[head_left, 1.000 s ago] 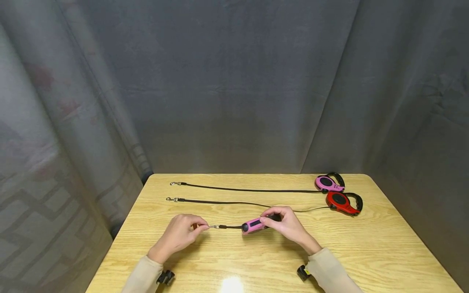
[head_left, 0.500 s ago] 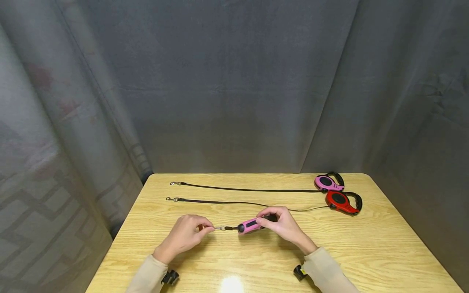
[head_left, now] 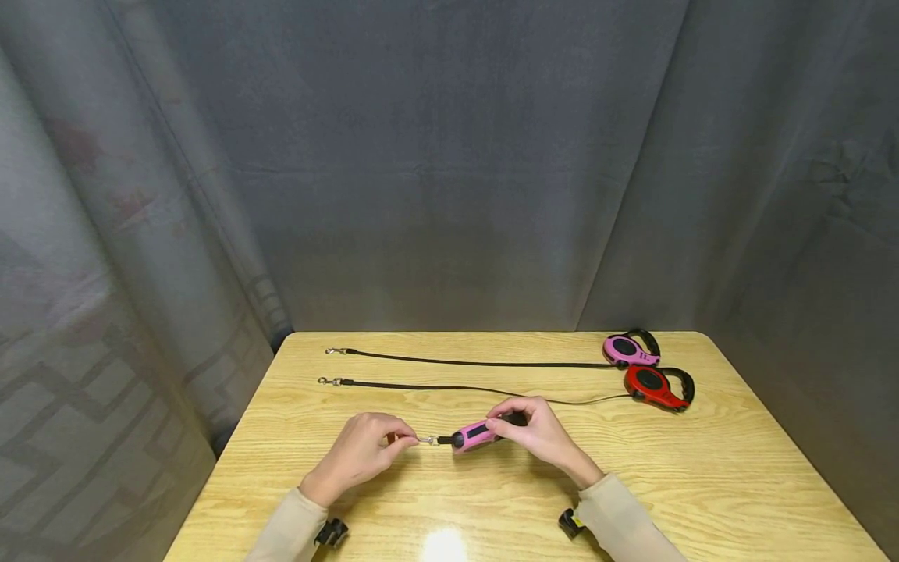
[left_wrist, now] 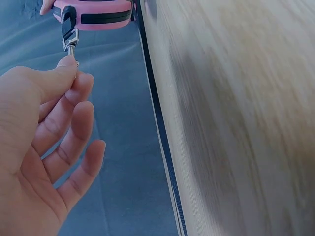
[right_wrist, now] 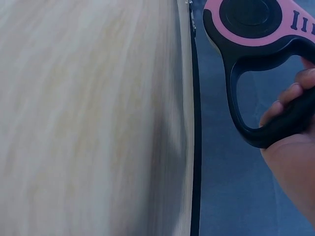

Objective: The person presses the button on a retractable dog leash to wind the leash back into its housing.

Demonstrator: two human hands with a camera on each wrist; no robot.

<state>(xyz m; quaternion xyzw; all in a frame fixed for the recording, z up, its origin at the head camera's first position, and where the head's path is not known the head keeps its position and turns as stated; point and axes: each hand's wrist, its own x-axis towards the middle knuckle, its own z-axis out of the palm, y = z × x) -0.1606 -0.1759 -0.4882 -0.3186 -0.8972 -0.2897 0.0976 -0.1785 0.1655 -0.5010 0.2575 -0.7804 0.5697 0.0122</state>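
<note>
Over the near middle of the table, my right hand (head_left: 537,433) grips a pink and black retractable dog leash (head_left: 474,435) by its black handle (right_wrist: 290,118). My left hand (head_left: 365,449) pinches the leash's silver metal clip (left_wrist: 72,48) between thumb and index finger; the other fingers are loosely bent, as the left wrist view shows. Only a short piece of black strap (head_left: 445,440) shows between the clip and the pink case. In the right wrist view the case has a round black centre (right_wrist: 251,14) and small bone-shaped marks.
Behind the hands lie a second pink leash (head_left: 625,351) and a red leash (head_left: 653,389), at the right. Their black cords (head_left: 449,362) stretch left across the wooden table (head_left: 709,468) to metal clips (head_left: 330,382). Grey curtains (head_left: 435,164) hang beyond and beside the table.
My left hand has moved right with the clip and my right hand slightly left with the leash. The strap between them has become shorter. The other two leashes lie as before.
</note>
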